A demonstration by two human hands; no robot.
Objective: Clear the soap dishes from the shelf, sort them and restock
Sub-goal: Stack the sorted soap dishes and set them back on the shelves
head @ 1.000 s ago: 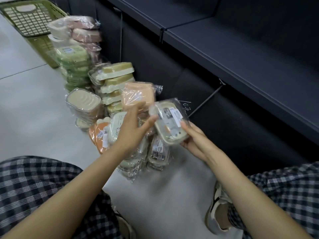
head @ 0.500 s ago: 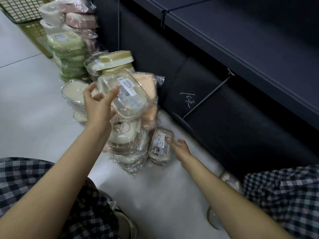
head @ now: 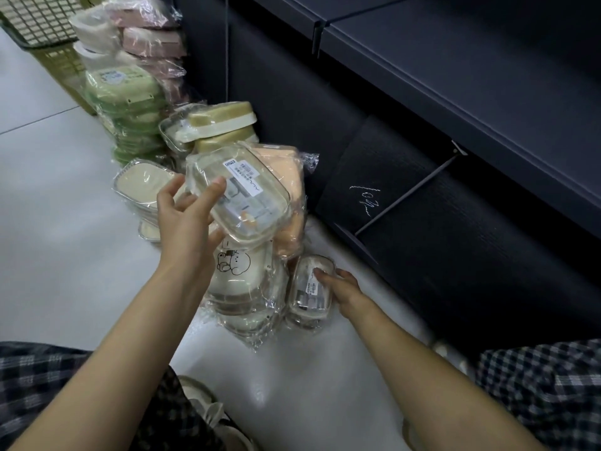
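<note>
Overhead and to the right, the dark shelf [head: 487, 92] runs across the view, with a black base panel [head: 455, 222] below it that carries a chalk-like scribble. Beneath everything lies the pale floor [head: 65, 239], and on it, along the shelf's foot, stand the wrapped stacks of soap dishes. At the far left a green basket [head: 42, 30] sits on the floor. Just beside it rise a green stack [head: 126, 102] with a white one on top, and a pink stack [head: 156, 50] against the shelf. Nearer come a tan and cream stack [head: 221, 122], a cream ribbed stack [head: 143, 187], a peach stack [head: 286, 177], and a white stack with a bear drawing [head: 240, 278].

The person's checked trousers show at both lower corners, with a shoe [head: 208, 408] between the forearms.

The left hand [head: 188, 219] is raised over the stacks and holds a clear soap dish [head: 240, 196] with a white label. The dish sticks out up and to the right of the grip, tilted; the thumb lies across its near upper face and the fingers sit behind its left edge, in front of the peach stack.

Lower down, the right hand [head: 341, 284] reaches to a small clear dish [head: 310, 289] topping a short pile on the floor, just right of the bear stack. Its fingertips touch the dish's right side and top; whether this grip has closed round it I cannot tell.
</note>
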